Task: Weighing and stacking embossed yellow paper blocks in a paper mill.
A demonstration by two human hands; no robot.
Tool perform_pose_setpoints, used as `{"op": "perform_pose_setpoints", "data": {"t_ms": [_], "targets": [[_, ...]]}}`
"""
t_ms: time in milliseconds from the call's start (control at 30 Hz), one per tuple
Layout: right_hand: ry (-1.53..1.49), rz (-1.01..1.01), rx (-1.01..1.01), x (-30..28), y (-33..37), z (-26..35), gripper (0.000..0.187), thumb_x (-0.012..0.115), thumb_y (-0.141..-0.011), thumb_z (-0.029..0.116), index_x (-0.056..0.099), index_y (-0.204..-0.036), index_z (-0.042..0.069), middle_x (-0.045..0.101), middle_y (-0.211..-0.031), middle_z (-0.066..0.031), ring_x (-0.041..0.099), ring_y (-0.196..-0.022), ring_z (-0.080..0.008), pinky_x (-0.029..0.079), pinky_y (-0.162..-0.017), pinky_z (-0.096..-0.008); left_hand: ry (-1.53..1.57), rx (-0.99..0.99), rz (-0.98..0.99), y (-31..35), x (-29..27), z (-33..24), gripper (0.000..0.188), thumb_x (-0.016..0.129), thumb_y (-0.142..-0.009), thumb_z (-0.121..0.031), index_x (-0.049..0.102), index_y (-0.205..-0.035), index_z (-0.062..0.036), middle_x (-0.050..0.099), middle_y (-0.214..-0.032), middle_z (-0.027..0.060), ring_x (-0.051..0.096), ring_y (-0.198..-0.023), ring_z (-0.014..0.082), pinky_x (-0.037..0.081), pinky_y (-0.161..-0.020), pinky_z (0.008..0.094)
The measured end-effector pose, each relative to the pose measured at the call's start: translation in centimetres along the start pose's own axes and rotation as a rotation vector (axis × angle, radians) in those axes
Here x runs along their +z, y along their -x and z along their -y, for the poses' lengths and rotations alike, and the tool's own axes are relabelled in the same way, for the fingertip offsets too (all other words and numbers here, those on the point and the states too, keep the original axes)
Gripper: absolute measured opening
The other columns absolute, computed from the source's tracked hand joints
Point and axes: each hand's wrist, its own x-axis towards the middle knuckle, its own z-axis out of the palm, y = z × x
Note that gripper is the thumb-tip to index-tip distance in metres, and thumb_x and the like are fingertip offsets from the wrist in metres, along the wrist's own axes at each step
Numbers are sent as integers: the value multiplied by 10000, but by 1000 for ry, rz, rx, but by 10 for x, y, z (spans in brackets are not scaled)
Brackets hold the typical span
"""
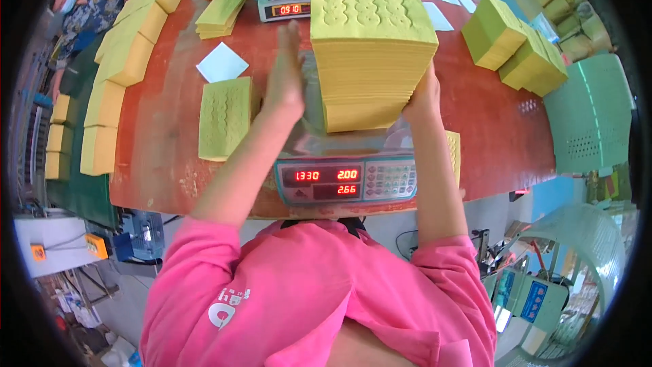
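Note:
A tall stack of yellow embossed paper (pixel 373 47) stands on the metal pan of a digital scale (pixel 346 182) in front of me. My left hand (pixel 286 75) is open to the left of this stack, its fingers stretched away from me and slightly blurred. A gap separates it from the paper. Against the stack's right side lies my right hand (pixel 426 92), held fairly flat, with part of its fingers hidden by the paper. The scale's red display is lit. Left of the pan lies a smaller yellow paper stack (pixel 224 119).
Yellow paper blocks (pixel 129 54) line the table's left edge; more blocks (pixel 492 30) stand at the right. A second scale (pixel 282 8) with a blue tray is at the back. A pale blue sheet (pixel 223 62) lies on the red table (pixel 502 136). A green perforated chair (pixel 591 115) adjoins its right edge.

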Motion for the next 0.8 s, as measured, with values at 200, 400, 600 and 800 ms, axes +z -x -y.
{"op": "perform_pose_setpoints", "data": {"t_ms": [200,400,600,800], "targets": [[52,212,-251,-72,55,-16,700,261,-1052,528,358,-1496,-4,378,-1542,-181,294,-1462,-305,218,-1182,-437,-92,216,-273,89,-55,-33,688,267,-1047,-546,447,-1400,17,522,-1406,185,476,-1324,289,370,-1088,447],[-31,347,12,-142,93,-18,698,273,-1056,500,403,-1441,-67,445,-1478,-236,400,-1402,-340,300,-1142,-459,-80,244,-406,152,-11,-7,684,263,-1050,-531,456,-1367,44,494,-1412,214,481,-1302,318,402,-1058,461],[-43,358,111,-175,103,-6,606,332,-1054,429,520,-1336,-74,612,-1276,-216,566,-1225,-317,422,-1031,-433,-143,303,-454,192,24,2,645,295,-1055,-503,471,-1346,45,518,-1371,223,512,-1257,314,426,-1022,445],[-76,361,143,-178,114,-5,558,368,-1047,391,554,-1283,-79,657,-1148,-185,624,-1066,-288,471,-935,-407,-166,320,-449,218,28,-3,599,322,-1056,-485,522,-1279,33,558,-1324,212,539,-1214,300,435,-1000,435]]}}
